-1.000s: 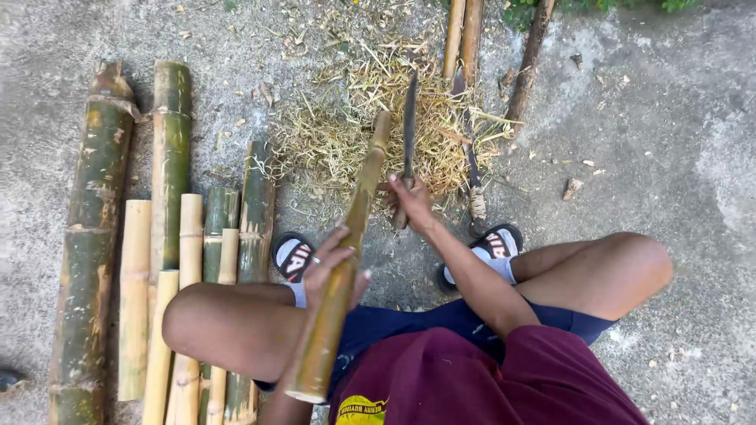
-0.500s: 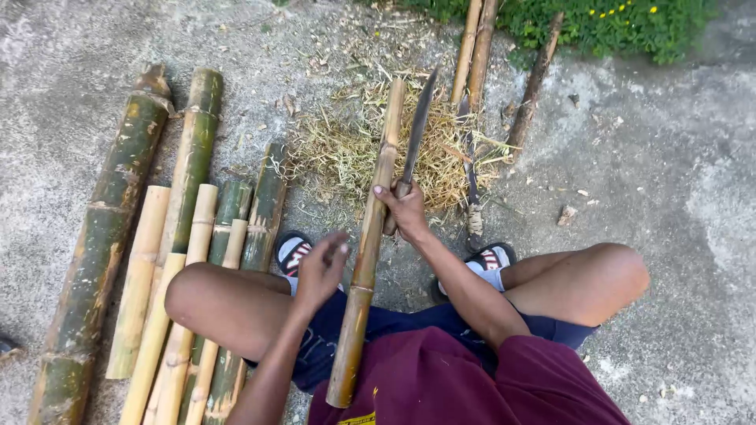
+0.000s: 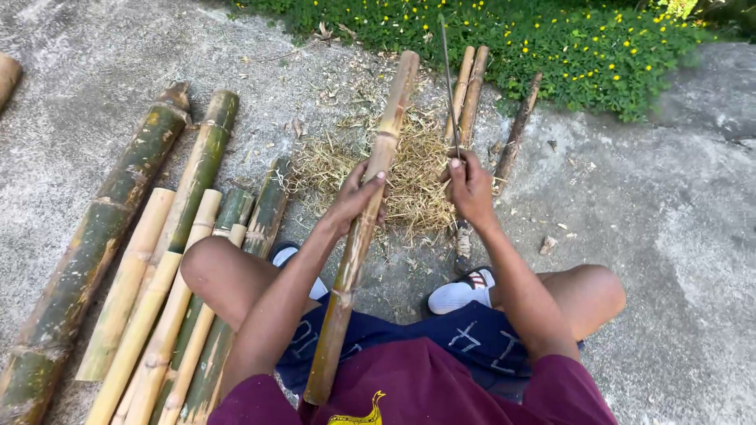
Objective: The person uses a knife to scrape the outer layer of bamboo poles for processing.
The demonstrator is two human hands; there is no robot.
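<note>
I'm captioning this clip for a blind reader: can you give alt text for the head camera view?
A seated person's left hand grips a long bamboo pole slanting away from the lap, while the right hand holds a thin blade upright beside it. Dry shavings lie ahead on the concrete ground, with more bamboo poles lying on the left.

Head view, steeply down, close overhead

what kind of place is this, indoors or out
Outdoors, probably a yard or roadside work spot: rough concrete ground in sunlight, a bed of yellow-flowered plants along its edge, and cut bamboo poles laid beside a pile of dry shavings.
</note>
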